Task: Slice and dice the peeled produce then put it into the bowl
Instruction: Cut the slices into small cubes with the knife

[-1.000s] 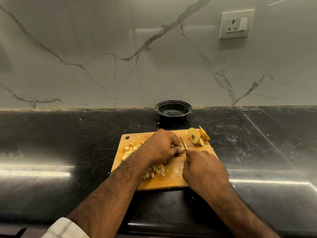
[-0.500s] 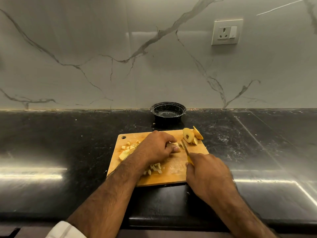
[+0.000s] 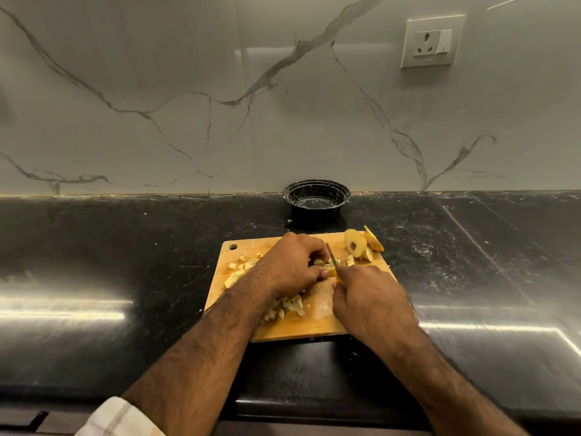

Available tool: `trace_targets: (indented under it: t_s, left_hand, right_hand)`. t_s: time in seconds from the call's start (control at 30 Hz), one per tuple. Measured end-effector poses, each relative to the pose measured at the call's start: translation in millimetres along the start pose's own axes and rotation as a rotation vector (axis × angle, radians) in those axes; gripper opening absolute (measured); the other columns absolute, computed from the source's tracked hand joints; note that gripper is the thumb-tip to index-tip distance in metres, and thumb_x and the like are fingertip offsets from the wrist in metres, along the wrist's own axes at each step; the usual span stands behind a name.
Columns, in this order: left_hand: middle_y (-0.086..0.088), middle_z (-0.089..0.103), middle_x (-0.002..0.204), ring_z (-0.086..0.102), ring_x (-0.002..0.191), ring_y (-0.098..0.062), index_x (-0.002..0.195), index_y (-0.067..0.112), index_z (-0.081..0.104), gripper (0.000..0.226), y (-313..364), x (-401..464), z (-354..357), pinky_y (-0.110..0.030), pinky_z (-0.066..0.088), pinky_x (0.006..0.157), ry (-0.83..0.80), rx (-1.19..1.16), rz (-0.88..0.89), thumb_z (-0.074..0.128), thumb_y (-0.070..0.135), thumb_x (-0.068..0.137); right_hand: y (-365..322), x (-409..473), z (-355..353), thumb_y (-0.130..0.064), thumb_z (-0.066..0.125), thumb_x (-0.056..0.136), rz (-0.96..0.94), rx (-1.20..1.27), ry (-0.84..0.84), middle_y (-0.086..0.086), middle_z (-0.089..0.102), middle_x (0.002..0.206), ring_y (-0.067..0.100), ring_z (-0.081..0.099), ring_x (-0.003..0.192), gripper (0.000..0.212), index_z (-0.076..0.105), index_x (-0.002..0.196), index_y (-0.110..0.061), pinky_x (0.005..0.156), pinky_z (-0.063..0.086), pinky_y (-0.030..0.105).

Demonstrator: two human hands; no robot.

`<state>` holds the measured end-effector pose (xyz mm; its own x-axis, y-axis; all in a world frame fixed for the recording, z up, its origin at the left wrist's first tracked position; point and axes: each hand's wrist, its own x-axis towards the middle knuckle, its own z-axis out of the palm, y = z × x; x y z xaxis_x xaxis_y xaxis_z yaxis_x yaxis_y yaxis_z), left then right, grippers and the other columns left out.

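Pinning pale yellow produce piece (image 3: 327, 266), left hand (image 3: 290, 265) grip curled on it, right hand (image 3: 366, 294) clamped on knife (image 3: 332, 257)

Single head-worn view, angled forward and down, close over cutting board (image 3: 317, 328), facing wall (image 3: 188, 89)

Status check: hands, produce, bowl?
Left hand pinning a produce piece on the cutting board; right hand grips the knife, mid-cut. Diced pieces and slices on board. Black bowl empty, path unobstructed.
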<state>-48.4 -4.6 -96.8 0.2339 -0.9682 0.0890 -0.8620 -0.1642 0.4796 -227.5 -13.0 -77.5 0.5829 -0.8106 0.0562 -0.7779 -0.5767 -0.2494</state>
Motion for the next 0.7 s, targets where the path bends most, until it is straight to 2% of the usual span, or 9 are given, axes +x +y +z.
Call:
trace_targets:
  t_s: [0.2,0.37,0.43,0.53,0.6,0.7]
  left_hand:
    - [0.009,0.068,0.111,0.062,0.101,-0.009,0.117,0.031,0.073,0.029,7.6,2.5,7.2,-0.036,0.059,0.093,0.037,0.143,-0.005,0.078,0.041,0.091]
    - [0.007,0.067,0.119,0.06,0.107,-0.01,0.121,0.032,0.071,0.033,5.2,1.2,6.3,-0.037,0.057,0.098,0.031,0.131,-0.014,0.078,0.043,0.091]
    - [0.008,0.068,0.122,0.061,0.11,-0.009,0.124,0.03,0.07,0.035,5.1,-0.9,4.6,-0.036,0.057,0.1,0.024,0.101,-0.013,0.078,0.04,0.092]
    - [0.008,0.069,0.126,0.062,0.113,-0.008,0.129,0.03,0.069,0.04,1.9,-4.6,1.3,-0.036,0.056,0.102,0.02,0.031,-0.008,0.079,0.04,0.092]
    - [0.008,0.068,0.129,0.063,0.113,-0.006,0.134,0.029,0.067,0.046,-0.1,-7.4,-0.9,-0.033,0.056,0.102,0.016,-0.027,-0.002,0.08,0.04,0.091]
    - [0.007,0.068,0.128,0.063,0.112,-0.005,0.134,0.027,0.067,0.045,-1.1,-8.1,-2.3,-0.032,0.056,0.102,0.022,-0.037,0.0,0.08,0.035,0.092]
  right_hand:
    - [1.2,-8.1,-1.4,-0.03,0.053,0.098,-0.014,-0.036,-0.049,-0.005,0.051,0.086,0.019,0.056,0.083,0.015,0.064,0.106,-0.026,0.07,0.044,0.033]
    - [5.5,-22.6,-7.1,-0.031,0.055,0.098,-0.023,-0.034,-0.093,-0.007,0.049,0.087,0.017,0.055,0.089,0.017,0.065,0.112,-0.026,0.075,0.045,0.033]
    - [9.2,-27.8,-13.0,-0.033,0.056,0.1,-0.017,-0.026,-0.113,-0.005,0.053,0.095,0.017,0.054,0.091,0.023,0.063,0.12,-0.027,0.078,0.046,0.033]
    - [14.8,-29.8,-19.5,-0.04,0.05,0.103,0.007,0.013,-0.042,-0.003,0.061,0.105,0.016,0.057,0.092,0.03,0.062,0.129,-0.03,0.081,0.054,0.034]
    - [15.7,-28.5,-19.3,-0.044,0.047,0.104,-0.001,0.039,0.027,-0.004,0.063,0.105,0.015,0.059,0.091,0.032,0.061,0.129,-0.031,0.08,0.056,0.036]
    - [10.3,-25.3,-13.5,-0.045,0.044,0.106,-0.034,0.048,0.044,-0.004,0.065,0.106,0.015,0.058,0.089,0.032,0.06,0.129,-0.031,0.072,0.051,0.033]
